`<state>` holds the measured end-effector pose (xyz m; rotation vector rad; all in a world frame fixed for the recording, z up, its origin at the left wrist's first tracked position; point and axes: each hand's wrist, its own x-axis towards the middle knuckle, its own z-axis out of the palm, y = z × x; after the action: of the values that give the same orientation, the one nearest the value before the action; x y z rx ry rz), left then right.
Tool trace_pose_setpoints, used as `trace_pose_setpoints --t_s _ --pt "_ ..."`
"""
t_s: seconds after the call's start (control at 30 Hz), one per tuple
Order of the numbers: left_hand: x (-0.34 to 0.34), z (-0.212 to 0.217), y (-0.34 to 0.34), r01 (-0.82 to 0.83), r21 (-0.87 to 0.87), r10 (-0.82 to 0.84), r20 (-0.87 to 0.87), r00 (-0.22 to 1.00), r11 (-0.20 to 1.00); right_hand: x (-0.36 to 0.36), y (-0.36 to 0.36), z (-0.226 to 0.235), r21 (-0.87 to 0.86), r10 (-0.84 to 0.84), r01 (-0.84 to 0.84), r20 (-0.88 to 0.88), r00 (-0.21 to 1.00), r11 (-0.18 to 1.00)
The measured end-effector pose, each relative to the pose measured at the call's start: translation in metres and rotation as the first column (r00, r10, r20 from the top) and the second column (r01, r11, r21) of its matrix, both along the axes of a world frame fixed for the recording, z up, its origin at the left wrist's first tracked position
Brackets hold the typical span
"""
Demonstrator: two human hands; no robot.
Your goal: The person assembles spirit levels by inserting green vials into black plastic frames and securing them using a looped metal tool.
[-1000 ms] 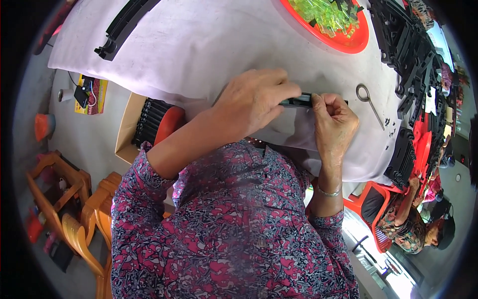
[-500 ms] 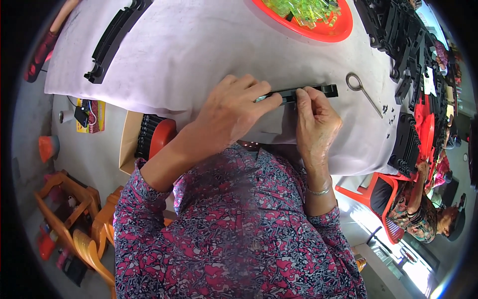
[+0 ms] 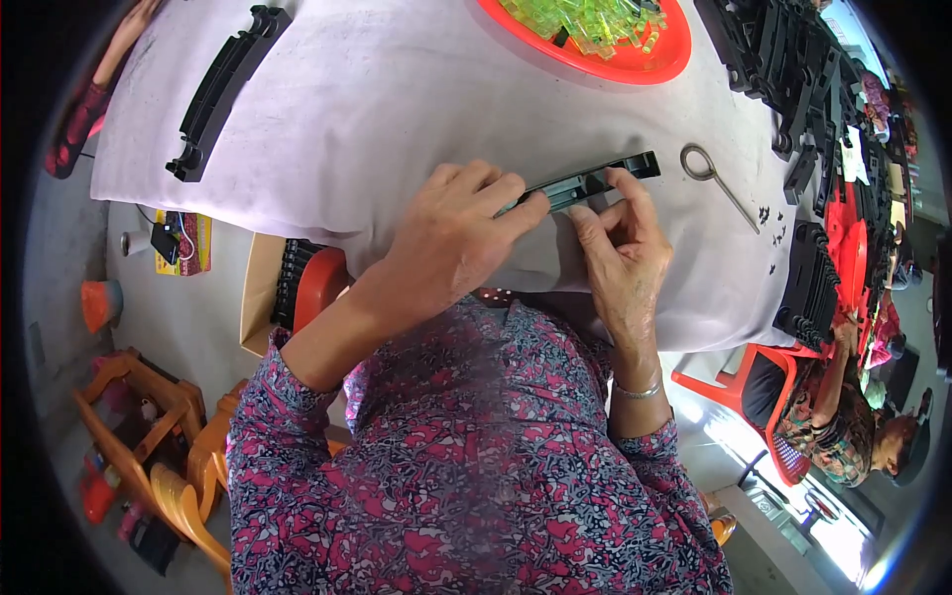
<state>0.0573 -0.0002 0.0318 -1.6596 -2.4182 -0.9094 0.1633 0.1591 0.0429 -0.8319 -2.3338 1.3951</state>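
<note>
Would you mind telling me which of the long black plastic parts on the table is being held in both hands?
It is the black strip at the table's near edge, pinched between the left hand and right hand. The other long black part lies untouched at far left.

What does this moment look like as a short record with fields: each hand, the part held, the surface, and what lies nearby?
left hand: grips the long black plastic part from its left end
right hand: fingertips pinch the same part near its middle
surface: table under a white cloth
nearby right: metal pin with a loop
nearby top: red tray of yellow-green pieces
far left: stacked black parts
</note>
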Motion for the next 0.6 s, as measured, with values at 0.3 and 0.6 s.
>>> trace_pose_setpoints --t_s 0.3,0.6 --pt "0.003 0.003 0.003 -0.034 0.026 0.034 0.008 0.999 0.999 -0.002 0.013 0.009 0.378 0.235 -0.221 0.010 0.972 0.899" --pt "0.004 -0.001 0.020 -0.079 0.026 0.080 -0.038 0.996 0.997 -0.003 0.015 -0.001 0.492 0.297 -0.267 0.018 0.955 0.829"
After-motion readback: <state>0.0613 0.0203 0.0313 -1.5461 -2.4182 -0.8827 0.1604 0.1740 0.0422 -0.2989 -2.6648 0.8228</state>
